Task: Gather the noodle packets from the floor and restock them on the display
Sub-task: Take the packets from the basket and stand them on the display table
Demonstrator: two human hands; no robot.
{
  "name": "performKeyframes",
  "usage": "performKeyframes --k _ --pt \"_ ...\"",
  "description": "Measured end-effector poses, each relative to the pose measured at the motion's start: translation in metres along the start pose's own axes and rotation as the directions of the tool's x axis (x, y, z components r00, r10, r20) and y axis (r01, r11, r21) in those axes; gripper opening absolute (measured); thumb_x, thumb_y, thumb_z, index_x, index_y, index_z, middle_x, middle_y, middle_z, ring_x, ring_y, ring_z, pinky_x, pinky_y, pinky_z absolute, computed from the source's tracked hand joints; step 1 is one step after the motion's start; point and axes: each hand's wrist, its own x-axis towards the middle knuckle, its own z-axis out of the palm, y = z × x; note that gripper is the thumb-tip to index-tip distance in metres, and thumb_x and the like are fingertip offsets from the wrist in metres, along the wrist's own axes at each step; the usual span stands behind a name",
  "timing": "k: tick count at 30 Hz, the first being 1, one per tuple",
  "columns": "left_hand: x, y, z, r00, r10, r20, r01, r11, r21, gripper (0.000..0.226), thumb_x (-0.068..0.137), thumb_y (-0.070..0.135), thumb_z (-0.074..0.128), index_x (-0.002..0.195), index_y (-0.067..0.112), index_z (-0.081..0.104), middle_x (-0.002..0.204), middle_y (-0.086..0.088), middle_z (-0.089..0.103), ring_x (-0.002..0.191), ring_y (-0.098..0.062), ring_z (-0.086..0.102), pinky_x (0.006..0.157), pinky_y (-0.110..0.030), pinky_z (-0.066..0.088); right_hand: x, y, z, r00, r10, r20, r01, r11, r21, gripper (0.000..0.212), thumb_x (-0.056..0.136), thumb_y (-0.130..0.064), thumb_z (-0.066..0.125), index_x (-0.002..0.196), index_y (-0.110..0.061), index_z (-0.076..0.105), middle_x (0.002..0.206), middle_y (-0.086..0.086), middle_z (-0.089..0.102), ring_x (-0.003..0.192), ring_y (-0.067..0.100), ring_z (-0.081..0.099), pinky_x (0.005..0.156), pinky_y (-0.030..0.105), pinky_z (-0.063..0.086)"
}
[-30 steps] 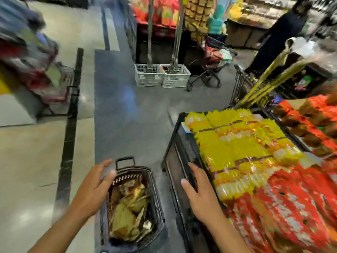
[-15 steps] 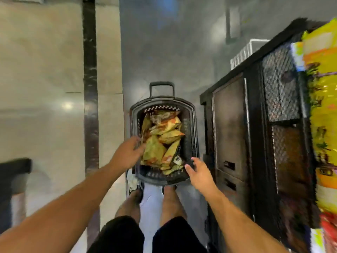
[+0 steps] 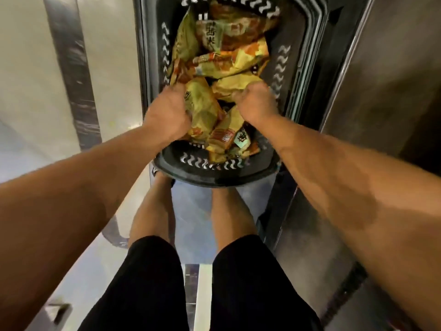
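A black shopping basket stands on the floor right in front of my feet, filled with several yellow and orange noodle packets. Both hands reach down into it. My left hand curls its fingers round a yellow packet at the near left of the pile. My right hand grips another yellow packet at the near right. The fingertips of both hands are buried among the packets. The display's top with its stacked packets is out of view.
The dark metal side of the display stand rises close on the right, almost touching the basket. A black floor stripe runs along the pale tiles on the left. My legs stand just behind the basket.
The view has dropped from the shop aisle to straight down over the basket. Both hands went from open above the basket's rim to down inside it, fingers closed on packets.
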Motion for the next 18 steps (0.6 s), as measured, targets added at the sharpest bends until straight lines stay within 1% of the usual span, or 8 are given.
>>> performKeyframes --k 1,3,6,8,10,13,15,18 --pt "0.005 0.003 0.003 0.999 -0.039 -0.004 0.039 0.999 0.033 0.046 0.086 0.027 0.054 0.127 0.006 0.057 0.119 -0.02 0.064 0.107 -0.04 0.064 0.087 -0.044 0.054 0.014 -0.004 0.006 0.991 0.112 0.067 -0.12 0.984 0.131 0.044 0.092 -0.05 0.064 0.095 -0.006 0.067 0.09 0.015 0.073 0.077 0.031 0.072 0.068 0.04 0.062" --pt "0.018 0.01 0.008 0.996 -0.087 -0.036 0.091 0.99 0.112 0.04 0.093 0.016 0.06 0.13 0.003 0.054 0.123 -0.023 0.062 0.11 -0.042 0.063 0.086 -0.046 0.052 0.03 -0.007 0.014 0.907 0.298 0.297 -0.392 0.856 0.336 0.056 0.099 -0.054 0.056 0.113 -0.002 0.066 0.092 0.017 0.076 0.071 0.027 0.073 0.062 0.036 0.061" --pt "0.035 0.007 0.017 0.99 -0.091 -0.108 0.111 0.973 0.201 0.038 0.095 0.008 0.059 0.132 -0.002 0.053 0.131 -0.026 0.056 0.117 -0.044 0.059 0.093 -0.048 0.051 0.043 -0.005 0.02 0.802 0.372 0.468 -0.585 0.647 0.488 0.063 0.1 -0.059 0.051 0.121 -0.001 0.062 0.099 0.016 0.076 0.081 0.027 0.075 0.059 0.03 0.057" --pt "0.043 0.002 0.02 0.992 -0.068 -0.111 0.094 0.963 0.251 0.028 0.095 0.002 0.055 0.122 -0.005 0.06 0.125 -0.028 0.058 0.111 -0.045 0.06 0.092 -0.048 0.051 0.051 -0.002 0.026 0.778 0.369 0.508 -0.626 0.517 0.583 0.065 0.097 -0.061 0.054 0.117 0.0 0.063 0.101 0.016 0.076 0.085 0.027 0.075 0.058 0.027 0.058" --pt "0.05 -0.001 0.019 0.992 -0.063 -0.112 0.093 0.953 0.289 0.022 0.091 -0.002 0.055 0.11 -0.005 0.066 0.116 -0.027 0.062 0.104 -0.045 0.063 0.09 -0.049 0.054 0.058 0.001 0.031 0.77 0.385 0.509 -0.638 0.443 0.63 0.06 0.098 -0.058 0.055 0.111 0.0 0.066 0.097 0.014 0.078 0.083 0.024 0.076 0.056 0.025 0.058" --pt "0.051 0.001 0.018 0.995 -0.064 -0.07 0.084 0.935 0.345 0.02 0.091 0.001 0.058 0.109 0.003 0.067 0.105 -0.02 0.063 0.1 -0.041 0.065 0.088 -0.047 0.056 0.061 0.0 0.036 0.758 0.399 0.515 -0.649 0.384 0.657 0.04 0.106 -0.034 0.047 0.114 0.0 0.068 0.094 0.01 0.079 0.081 0.02 0.075 0.051 0.021 0.056" --pt "0.046 0.005 0.017 0.999 -0.039 -0.038 0.05 0.935 0.352 0.018 0.093 0.003 0.057 0.107 0.012 0.064 0.092 -0.01 0.059 0.091 -0.036 0.064 0.08 -0.044 0.054 0.059 0.002 0.038 0.773 0.418 0.478 -0.628 0.39 0.674 0.032 0.106 -0.019 0.043 0.116 0.0 0.067 0.092 0.011 0.079 0.078 0.02 0.075 0.054 0.022 0.058" --pt "0.024 0.01 0.021 0.999 0.033 0.031 -0.041 0.952 0.303 0.017 0.096 0.0 0.052 0.095 0.017 0.053 0.075 -0.002 0.054 0.075 -0.028 0.061 0.068 -0.037 0.051 0.04 0.01 0.036 0.821 0.424 0.381 -0.558 0.459 0.691 0.023 0.104 -0.014 0.045 0.112 -0.005 0.065 0.086 0.012 0.08 0.067 0.018 0.073 0.061 0.024 0.057"
